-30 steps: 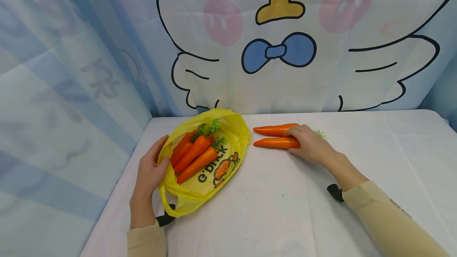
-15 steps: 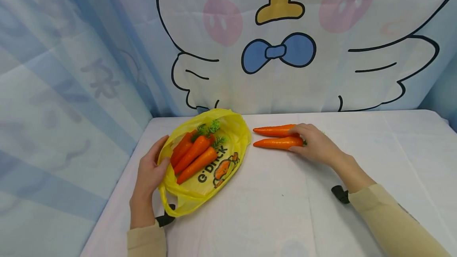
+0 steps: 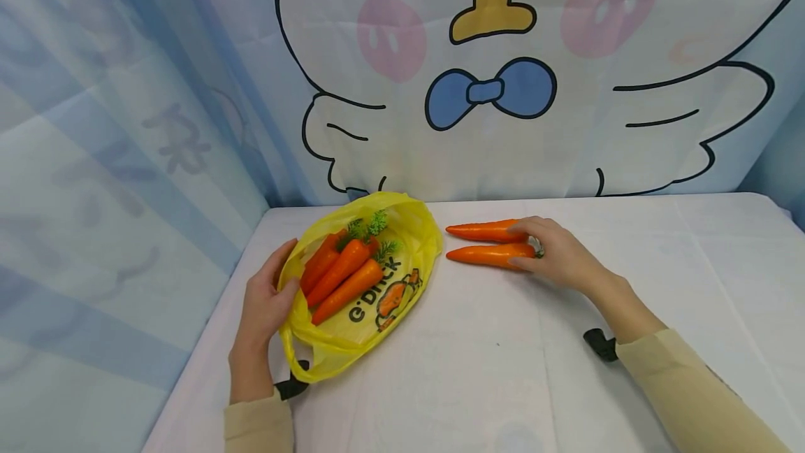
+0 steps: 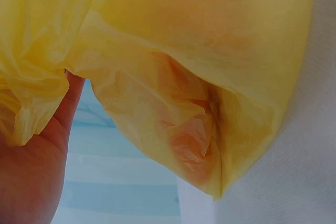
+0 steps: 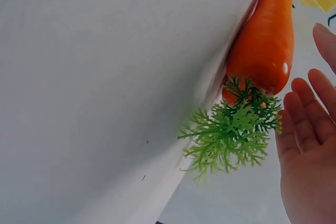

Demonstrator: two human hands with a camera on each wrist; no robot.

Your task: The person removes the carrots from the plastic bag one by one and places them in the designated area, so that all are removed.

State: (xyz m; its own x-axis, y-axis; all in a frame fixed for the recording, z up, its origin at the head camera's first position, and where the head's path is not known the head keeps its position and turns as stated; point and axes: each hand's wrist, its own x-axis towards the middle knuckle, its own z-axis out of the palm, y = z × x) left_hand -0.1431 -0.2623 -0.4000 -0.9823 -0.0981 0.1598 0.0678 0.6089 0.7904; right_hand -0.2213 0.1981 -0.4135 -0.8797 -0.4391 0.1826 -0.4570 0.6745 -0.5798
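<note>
At the left of the head view my left hand (image 3: 264, 303) grips the side of a yellow plastic bag (image 3: 418, 229), thumb over its edge. The left wrist view shows the bag's thin film (image 4: 247, 35) bunched by the thumb. Several orange carrots (image 3: 342, 275) with green tops lie inside the open bag. To its right, two carrots lie side by side on the table, a far one (image 3: 481, 231) and a near one (image 3: 484, 254). My right hand (image 3: 560, 250) hovers at their leafy ends, fingers extended beside a carrot (image 5: 262, 51) and its green leaves (image 5: 231, 135) in the right wrist view.
A white cloth (image 3: 453, 369) covers the table. Behind it hangs a backdrop (image 3: 566, 152) with a cartoon figure, and a pale blue curtain (image 3: 126, 229) runs along the left. Dark straps (image 3: 600, 344) show at both wrists.
My right hand has loosened from the two carrots and drawn back slightly to the right, showing more of their tops. The left hand and the bag stay in place.
</note>
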